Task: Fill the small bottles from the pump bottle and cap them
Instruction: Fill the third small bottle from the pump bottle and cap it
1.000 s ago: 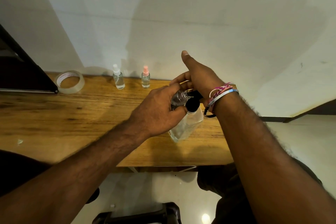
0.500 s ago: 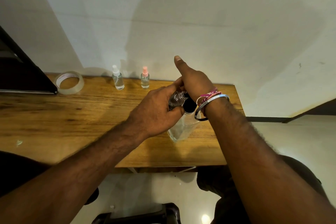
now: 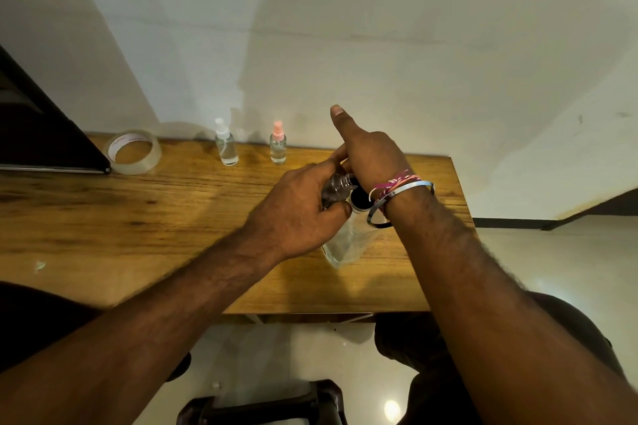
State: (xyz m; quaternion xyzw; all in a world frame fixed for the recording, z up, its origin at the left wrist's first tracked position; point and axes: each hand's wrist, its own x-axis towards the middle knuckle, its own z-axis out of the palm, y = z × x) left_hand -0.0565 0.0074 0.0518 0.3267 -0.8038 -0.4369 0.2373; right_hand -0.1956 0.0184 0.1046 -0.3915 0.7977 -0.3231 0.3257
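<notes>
My left hand grips a small clear bottle, tilted with its neck toward the pump head. The pump bottle stands on the wooden table near its right end, with a clear body and a black collar. My right hand lies over the pump head with its fingers bent down on it and the thumb pointing up. The pump head itself is hidden. Two more small bottles stand at the back edge, one with a white spray cap and one with a pink spray cap.
A roll of clear tape lies at the back left beside a dark flat object. The table's right edge is just past the pump bottle. A dark stool stands on the floor below the front edge.
My right hand and wrist have moved a little left and down over the pump head. My left hand and the small bottle have barely moved.
</notes>
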